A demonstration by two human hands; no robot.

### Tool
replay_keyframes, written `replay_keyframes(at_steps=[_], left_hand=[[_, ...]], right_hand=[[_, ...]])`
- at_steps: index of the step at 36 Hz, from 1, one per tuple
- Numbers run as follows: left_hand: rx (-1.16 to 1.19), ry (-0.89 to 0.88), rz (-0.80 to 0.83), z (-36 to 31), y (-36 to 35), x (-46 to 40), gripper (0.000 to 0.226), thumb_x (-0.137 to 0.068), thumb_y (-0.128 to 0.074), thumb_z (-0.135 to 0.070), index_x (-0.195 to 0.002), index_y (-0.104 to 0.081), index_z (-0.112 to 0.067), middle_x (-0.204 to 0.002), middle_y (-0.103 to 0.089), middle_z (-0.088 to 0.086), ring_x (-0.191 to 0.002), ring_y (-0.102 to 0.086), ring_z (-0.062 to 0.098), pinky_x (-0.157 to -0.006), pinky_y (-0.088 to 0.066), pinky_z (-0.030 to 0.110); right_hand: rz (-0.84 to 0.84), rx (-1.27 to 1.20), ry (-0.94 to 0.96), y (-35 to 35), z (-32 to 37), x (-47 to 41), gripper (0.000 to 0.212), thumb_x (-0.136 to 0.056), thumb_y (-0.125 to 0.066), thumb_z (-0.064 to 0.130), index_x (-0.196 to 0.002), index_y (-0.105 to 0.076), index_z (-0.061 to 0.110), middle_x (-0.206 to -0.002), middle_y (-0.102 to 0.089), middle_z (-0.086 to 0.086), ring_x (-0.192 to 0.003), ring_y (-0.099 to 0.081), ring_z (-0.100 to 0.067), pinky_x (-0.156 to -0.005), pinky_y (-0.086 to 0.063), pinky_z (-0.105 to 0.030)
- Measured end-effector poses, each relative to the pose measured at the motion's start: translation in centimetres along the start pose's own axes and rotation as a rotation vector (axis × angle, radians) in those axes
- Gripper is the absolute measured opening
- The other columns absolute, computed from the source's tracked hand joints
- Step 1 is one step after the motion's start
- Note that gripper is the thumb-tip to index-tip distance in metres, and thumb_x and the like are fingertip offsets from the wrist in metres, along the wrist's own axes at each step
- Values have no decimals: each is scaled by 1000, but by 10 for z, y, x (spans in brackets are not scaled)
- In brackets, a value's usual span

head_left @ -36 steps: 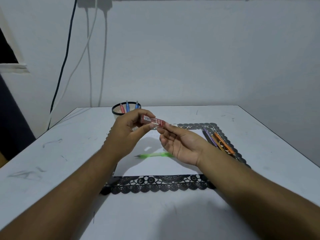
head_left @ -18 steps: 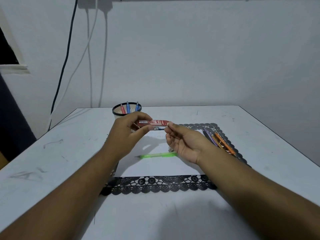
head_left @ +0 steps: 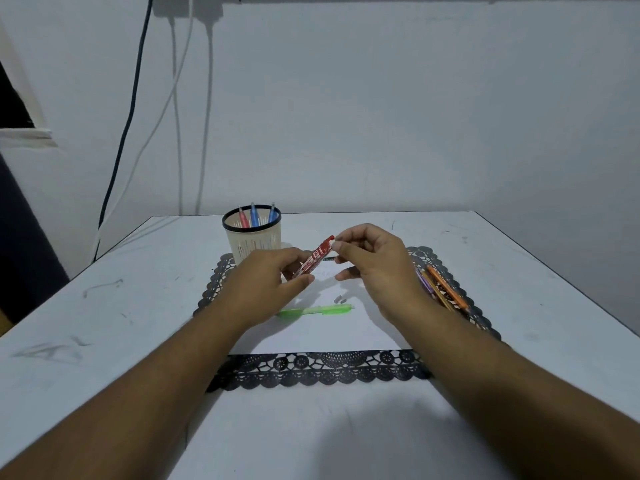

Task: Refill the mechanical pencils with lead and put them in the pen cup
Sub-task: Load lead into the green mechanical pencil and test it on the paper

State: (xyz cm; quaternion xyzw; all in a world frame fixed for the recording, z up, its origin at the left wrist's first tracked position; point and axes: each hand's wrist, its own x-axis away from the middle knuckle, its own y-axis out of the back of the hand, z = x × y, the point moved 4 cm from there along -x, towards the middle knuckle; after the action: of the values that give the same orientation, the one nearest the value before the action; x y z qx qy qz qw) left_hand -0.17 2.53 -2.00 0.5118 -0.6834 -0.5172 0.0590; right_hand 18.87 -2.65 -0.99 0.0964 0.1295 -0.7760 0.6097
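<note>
From the head camera, the only view there is: the left hand (head_left: 273,282) is curled round the lower end of the red lead case (head_left: 313,258), which tilts up toward the right at frame centre, above the table. The right hand (head_left: 375,263) has its fingertips pinched together at the case's top end, where the cap sits; I cannot tell whether the cap is already off or just being worked. Below the hands, on the white sheet (head_left: 329,336), the green pencil (head_left: 317,310) lies flat with two tiny grey bits (head_left: 340,300) just beside its right end, likely its cap pieces. More pencils (head_left: 443,289) lie at the right edge of the black lace mat (head_left: 311,372), partly hidden behind the right wrist. The pen cup (head_left: 252,239) stands upper left of the hands with three pencils (head_left: 254,215) already in it

What worries me: with the case tipped like that, an opened top could spill thin leads onto the sheet, and they snap easily. A sweep of the right wrist could roll the grey bits away or nudge the pencils off the mat
</note>
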Motion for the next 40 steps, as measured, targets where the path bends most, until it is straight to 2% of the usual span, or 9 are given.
replay_keyframes(at_steps=[4,15,21,27,33,40], left_hand=[[27,4,15,1,-3,0,38,-86,-62,-55,-121,-68,-44,-91,-72,-20,-87,-67,4,-75,-57,43],[94,-3,34,-3,-8,0,27,-92,-72,-39,-118,-72,-36,-87,-73,-16,-83,-68,5,-75,-56,41],[109,13,35,-3,-8,0,27,-93,-74,-37,-120,-72,-35,-90,-73,-16,-86,-68,4,-78,-57,39],[130,17,38,-3,-8,0,24,-93,-74,-35,-117,-73,-35,-88,-74,-16,-85,-68,5,-77,-57,41],[143,16,38,-3,-8,0,24,-93,-75,-35,-117,-74,-34,-89,-74,-15,-85,-68,4,-78,-57,39],[146,13,45,-5,-8,1,22,-93,-75,-35,-115,-74,-33,-86,-74,-15,-83,-67,5,-75,-55,38]], right_hand=[[-30,-90,-4,1,2,0,8,-92,-72,1,-94,-72,8,-86,-72,-11,-77,-67,-20,-59,-59,-29],[-39,0,106,4,4,-1,10,-92,-73,0,-95,-70,10,-81,-65,-14,-75,-67,-19,-60,-58,-30],[-65,97,165,7,7,0,5,-92,-73,4,-94,-72,9,-75,-68,9,-74,-65,-7,-64,-61,-32],[-78,48,140,9,7,0,7,-92,-73,4,-93,-72,10,-82,-67,-6,-77,-65,-14,-64,-59,-31],[-85,46,134,10,9,-1,4,-92,-75,6,-91,-72,10,-77,-67,2,-75,-63,-11,-64,-59,-31],[-98,-6,72,12,8,-3,6,-90,-76,7,-88,-72,10,-80,-65,-4,-77,-63,-14,-61,-57,-31]])
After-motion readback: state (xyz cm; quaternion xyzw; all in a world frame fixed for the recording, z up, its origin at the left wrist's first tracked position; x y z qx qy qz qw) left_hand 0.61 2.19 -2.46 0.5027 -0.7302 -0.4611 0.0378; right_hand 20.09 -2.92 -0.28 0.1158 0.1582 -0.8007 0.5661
